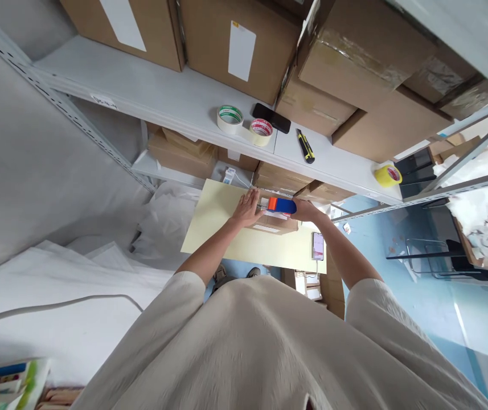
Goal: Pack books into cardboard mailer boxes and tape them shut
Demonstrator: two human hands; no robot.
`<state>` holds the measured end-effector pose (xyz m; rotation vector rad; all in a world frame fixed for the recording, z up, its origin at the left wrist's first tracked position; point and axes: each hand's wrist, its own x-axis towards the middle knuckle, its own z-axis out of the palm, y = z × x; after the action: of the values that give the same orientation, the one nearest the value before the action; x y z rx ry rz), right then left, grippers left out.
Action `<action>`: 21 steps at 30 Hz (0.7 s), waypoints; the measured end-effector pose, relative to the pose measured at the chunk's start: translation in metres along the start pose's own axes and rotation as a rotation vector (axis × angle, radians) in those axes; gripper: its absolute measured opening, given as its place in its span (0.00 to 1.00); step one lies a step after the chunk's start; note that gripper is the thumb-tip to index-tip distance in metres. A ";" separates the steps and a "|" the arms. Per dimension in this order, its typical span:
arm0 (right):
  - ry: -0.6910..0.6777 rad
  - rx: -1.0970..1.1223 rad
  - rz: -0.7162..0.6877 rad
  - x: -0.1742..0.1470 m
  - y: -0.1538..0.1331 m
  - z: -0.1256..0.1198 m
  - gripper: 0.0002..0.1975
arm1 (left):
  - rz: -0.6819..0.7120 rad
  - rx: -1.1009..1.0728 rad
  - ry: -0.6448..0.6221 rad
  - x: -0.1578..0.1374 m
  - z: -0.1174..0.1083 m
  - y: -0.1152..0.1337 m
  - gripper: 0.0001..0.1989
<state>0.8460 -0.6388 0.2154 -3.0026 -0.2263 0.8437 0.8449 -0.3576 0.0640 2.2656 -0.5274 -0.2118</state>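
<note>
On the pale yellow worktop (222,228) lies a brown cardboard box (288,225) with white labels on it. My left hand (247,208) rests flat on the left end of the box's top, its fingers stretched out. My right hand (306,210) is closed around a blue and orange tape dispenser (284,205) over the right part of the box. Whether the dispenser touches the box I cannot tell. To the right of the box, near the worktop's edge, lies a phone (318,246) with a lit screen and a cable.
On the shelf (175,99) above the worktop lie a green-cored tape roll (230,118), a red-cored tape roll (261,131), a black phone (271,118), a yellow and black utility knife (306,146) and a yellow tape roll (388,175). Large cartons (209,45) stand behind them.
</note>
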 end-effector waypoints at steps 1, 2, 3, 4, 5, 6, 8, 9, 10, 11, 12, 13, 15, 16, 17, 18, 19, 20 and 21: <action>-0.008 -0.002 -0.014 -0.001 0.001 0.000 0.29 | -0.007 0.048 -0.014 -0.003 0.002 0.001 0.52; -0.012 -0.003 -0.029 -0.001 0.001 0.000 0.29 | -0.013 0.087 -0.018 -0.005 0.003 0.001 0.52; -0.010 -0.003 -0.047 -0.001 0.002 0.001 0.28 | -0.017 0.120 -0.018 -0.007 0.004 0.001 0.52; -0.004 0.000 -0.068 0.000 0.003 0.002 0.28 | -0.019 0.145 -0.019 -0.009 0.004 0.001 0.52; 0.004 0.006 -0.091 0.000 0.005 0.002 0.27 | -0.021 0.165 -0.022 -0.011 0.003 0.001 0.52; 0.011 0.016 -0.112 0.000 0.008 0.003 0.27 | -0.024 0.180 -0.024 -0.012 0.002 0.001 0.52; 0.021 0.034 -0.133 -0.002 0.017 0.003 0.26 | -0.027 0.203 -0.027 -0.013 0.000 0.001 0.51; 0.027 0.037 -0.128 -0.005 0.025 0.003 0.26 | -0.030 0.212 -0.026 -0.013 -0.002 0.002 0.51; 0.033 0.035 -0.115 -0.009 0.035 0.002 0.25 | -0.034 0.219 -0.026 -0.013 -0.003 0.003 0.51; 0.039 0.030 -0.091 -0.014 0.047 0.002 0.23 | -0.038 0.224 -0.028 -0.013 -0.004 0.004 0.51; 0.043 0.021 -0.068 -0.021 0.062 0.002 0.22 | -0.042 0.229 -0.032 -0.013 -0.005 0.004 0.51; 0.042 0.015 -0.051 -0.028 0.079 0.003 0.20 | -0.044 0.232 -0.034 -0.012 -0.006 0.005 0.51; 0.021 0.016 0.002 -0.043 0.116 0.008 0.19 | -0.045 0.236 -0.038 -0.012 -0.007 0.007 0.51; 0.020 0.015 0.024 -0.050 0.135 0.011 0.19 | -0.044 0.237 -0.039 -0.011 -0.008 0.008 0.51; 0.023 0.019 0.047 -0.056 0.154 0.016 0.18 | -0.044 0.239 -0.040 -0.011 -0.009 0.008 0.51; 0.017 0.018 0.071 -0.062 0.170 0.021 0.18 | -0.045 0.244 -0.042 -0.010 -0.009 0.009 0.50; 0.009 0.013 0.084 -0.065 0.185 0.026 0.18 | -0.045 0.253 -0.051 -0.010 -0.010 0.009 0.50; 0.004 0.011 0.090 -0.068 0.197 0.031 0.18 | -0.047 0.266 -0.060 -0.010 -0.010 0.010 0.50; -0.002 0.010 0.088 -0.068 0.207 0.036 0.18 | -0.050 0.282 -0.069 -0.009 -0.011 0.010 0.50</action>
<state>0.7976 -0.8541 0.2087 -3.0225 -0.0901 0.8512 0.8368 -0.3522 0.0781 2.5553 -0.5669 -0.2553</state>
